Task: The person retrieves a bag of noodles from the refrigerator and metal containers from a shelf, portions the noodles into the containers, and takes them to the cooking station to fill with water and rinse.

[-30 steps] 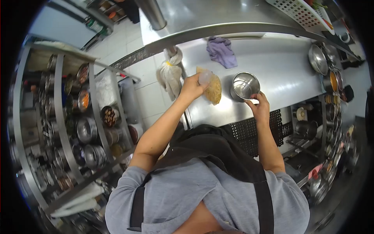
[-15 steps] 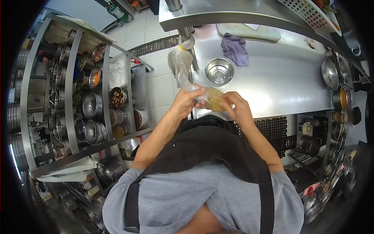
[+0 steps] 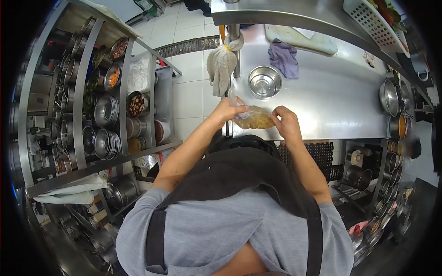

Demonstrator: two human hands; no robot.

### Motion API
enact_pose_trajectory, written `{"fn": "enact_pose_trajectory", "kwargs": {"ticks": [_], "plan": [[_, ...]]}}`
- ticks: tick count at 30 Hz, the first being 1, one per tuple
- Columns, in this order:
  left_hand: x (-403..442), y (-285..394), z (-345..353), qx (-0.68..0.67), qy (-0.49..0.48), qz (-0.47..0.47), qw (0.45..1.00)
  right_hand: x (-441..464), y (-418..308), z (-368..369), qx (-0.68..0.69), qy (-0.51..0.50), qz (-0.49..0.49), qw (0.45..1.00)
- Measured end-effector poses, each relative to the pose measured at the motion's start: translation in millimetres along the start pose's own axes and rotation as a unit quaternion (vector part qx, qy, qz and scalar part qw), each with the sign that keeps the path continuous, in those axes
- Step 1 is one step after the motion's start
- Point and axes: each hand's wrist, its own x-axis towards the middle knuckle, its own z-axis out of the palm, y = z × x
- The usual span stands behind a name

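Left hand [image 3: 229,111] grips, right hand [image 3: 287,123] pinches a plastic bag [image 3: 257,119] at frame centre; just above, a steel pot [image 3: 264,83] and purple cloth [image 3: 284,59] rest on the table [image 3: 331,101], partly hidden by the top shelf [image 3: 285,11].

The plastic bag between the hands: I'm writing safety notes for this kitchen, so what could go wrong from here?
The plastic bag is close to the front edge of the counter, so if the left grip or right grip slipped, it might drop towards the floor.
If the thin plastic tore, its yellowish contents could spill.
The metal container stands just beyond the bag, so a careless swing might knock it.
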Motion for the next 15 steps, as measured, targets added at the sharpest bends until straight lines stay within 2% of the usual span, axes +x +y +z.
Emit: {"fn": "enact_pose_trajectory", "kwargs": {"ticks": [5,7,8,9,10,11,12,14,15], "plan": [[-20.1,17.2,6.5,-0.011,-0.008,0.012,1.000,-14.1,-21.5,-10.9,0.089,0.037,-0.011,0.995],[-35.0,25.0,2.9,0.001,-0.045,0.039,0.998,-15.9,-45.8,-25.5,0.135,0.047,-0.005,0.990],[-41.4,29.7,-0.2,0.000,-0.044,0.036,0.998,-16.5,-61.5,-37.9,0.151,0.067,-0.034,0.986],[-46.6,35.5,-3.4,-0.056,-0.065,0.033,0.996,-16.4,-69.8,-43.4,0.167,0.089,-0.064,0.980],[-48.6,38.8,-5.0,-0.112,-0.088,0.033,0.989,-15.5,-71.8,-42.2,0.167,0.090,-0.064,0.980],[-43.5,35.7,-6.2,-0.111,-0.090,0.035,0.989,-12.7,-73.3,-42.1,0.160,0.081,-0.071,0.981],[-33.2,26.7,-8.1,-0.090,-0.071,0.028,0.993,-9.5,-73.4,-43.2,0.153,0.073,-0.077,0.983],[-14.6,2.5,-8.8,-0.070,-0.053,0.024,0.996,-0.7,-33.7,-12.4,0.024,0.015,-0.088,0.996],[-4.2,-12.2,-8.0,0.003,-0.017,0.010,1.000,-3.3,-19.0,-1.2,0.009,-0.005,-0.057,0.998]]}}
